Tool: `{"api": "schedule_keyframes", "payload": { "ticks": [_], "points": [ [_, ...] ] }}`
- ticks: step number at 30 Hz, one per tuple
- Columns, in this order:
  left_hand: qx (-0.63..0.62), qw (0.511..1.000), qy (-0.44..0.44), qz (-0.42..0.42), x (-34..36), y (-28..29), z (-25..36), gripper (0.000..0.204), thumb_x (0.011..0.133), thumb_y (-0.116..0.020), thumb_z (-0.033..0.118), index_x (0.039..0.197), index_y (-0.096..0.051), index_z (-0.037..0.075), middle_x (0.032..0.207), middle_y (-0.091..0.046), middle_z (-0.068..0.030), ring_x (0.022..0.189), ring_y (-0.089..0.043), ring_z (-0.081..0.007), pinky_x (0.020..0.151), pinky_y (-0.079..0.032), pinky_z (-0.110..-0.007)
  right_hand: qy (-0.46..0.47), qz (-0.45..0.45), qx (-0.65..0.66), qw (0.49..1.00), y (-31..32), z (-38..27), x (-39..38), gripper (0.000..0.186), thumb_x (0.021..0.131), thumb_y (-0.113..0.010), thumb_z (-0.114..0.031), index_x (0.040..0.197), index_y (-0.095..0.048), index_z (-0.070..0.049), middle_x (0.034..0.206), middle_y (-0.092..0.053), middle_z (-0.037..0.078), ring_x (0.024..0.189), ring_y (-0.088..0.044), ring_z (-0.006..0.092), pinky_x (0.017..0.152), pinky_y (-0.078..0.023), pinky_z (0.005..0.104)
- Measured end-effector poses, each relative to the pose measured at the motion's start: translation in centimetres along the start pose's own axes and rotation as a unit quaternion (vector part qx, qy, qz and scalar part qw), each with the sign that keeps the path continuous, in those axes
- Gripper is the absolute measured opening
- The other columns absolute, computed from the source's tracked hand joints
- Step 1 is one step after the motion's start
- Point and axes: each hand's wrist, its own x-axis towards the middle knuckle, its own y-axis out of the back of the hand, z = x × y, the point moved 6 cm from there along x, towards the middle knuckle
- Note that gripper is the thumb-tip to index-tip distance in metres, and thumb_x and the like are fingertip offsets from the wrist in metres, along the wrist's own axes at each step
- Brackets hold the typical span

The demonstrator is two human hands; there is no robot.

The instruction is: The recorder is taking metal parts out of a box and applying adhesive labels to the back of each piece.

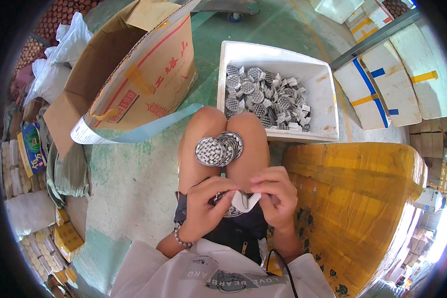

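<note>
Head view, hands: left hand [206, 203] closes its fingers around a round silver perforated disc [228, 211], mostly hidden under the fingers; right hand [275, 196] pinches a white paper wrapper [246, 200] against the same disc. Both sit over the lap, just above the dark shorts.

Head view, knees: a row of silver discs [218, 148] stands on edge in the groove between the two bare knees, leaning against one another, nothing bracing either end.

Head view, supply: white foam box [328, 107] on the floor just beyond the knees, holding loose discs and paper pieces in a heap.

Head view, surroundings: open cardboard carton [149, 74] to the left, lying tilted; yellow sacking-covered bale [362, 198] close against the right leg; green concrete floor [129, 179].

Risk 1: judged likely that a small knee shift parts the groove, and the row topples or rolls onto the floor.

Risk 2: wrapper held only by fingertips; it may slip or tear if pulled at an angle.

Risk 3: the disc is gripped largely out of sight, so a loosened left grip could drop it into the lap.
</note>
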Motion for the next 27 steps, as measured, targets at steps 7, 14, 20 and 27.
{"api": "schedule_keyframes", "payload": {
  "ticks": [7,14,20,27],
  "points": [
    [-0.158,0.985,0.06,0.024,0.0,-0.3,-1.8,0.014,0.088,-0.068,-0.004,0.101,-0.073,-0.001,0.099,-0.073,-0.0113,0.094,-0.068,-0.0204,0.085,-0.052,-0.031,0.011,0.04,0.047,0.998,0.1,0.7,-1.3,0.019,0.08,-0.068,0.008,0.096,-0.07,-0.002,0.101,-0.072,0.013,0.092,-0.066,0.0285,0.084,-0.051,0.0371],
    [-0.225,0.973,0.034,-0.036,-0.1,-1.2,-2.4,0.012,0.089,-0.072,0.003,0.1,-0.073,-0.001,0.099,-0.073,-0.0125,0.094,-0.068,-0.0217,0.085,-0.052,-0.034,-0.023,0.047,0.259,0.964,-1.2,2.3,-2.4,0.003,0.093,-0.068,-0.002,0.095,-0.069,0.0,0.102,-0.068,0.016,0.092,-0.066,0.0237,0.085,-0.052,0.0344],
    [-0.23,0.972,0.036,-0.018,-0.7,-1.6,-2.2,0.007,0.089,-0.064,-0.003,0.094,-0.07,-0.003,0.096,-0.071,-0.0163,0.09,-0.067,-0.0247,0.082,-0.052,-0.034,-0.11,0.05,0.363,0.924,-3.2,2.8,-2.8,0.008,0.097,-0.069,-0.007,0.099,-0.07,0.001,0.104,-0.066,0.013,0.096,-0.065,0.0197,0.09,-0.052,0.0328],
    [-0.161,0.986,-0.031,-0.003,-0.5,-0.9,-1.6,0.004,0.091,-0.067,-0.003,0.095,-0.069,-0.002,0.097,-0.071,-0.0169,0.09,-0.069,-0.0252,0.081,-0.054,-0.034,-0.102,0.027,0.37,0.923,-3.4,2.7,-1.9,0.011,0.096,-0.073,-0.012,0.095,-0.074,-0.001,0.097,-0.065,0.01,0.093,-0.065,0.0198,0.082,-0.051,0.0317]
  ]
}}
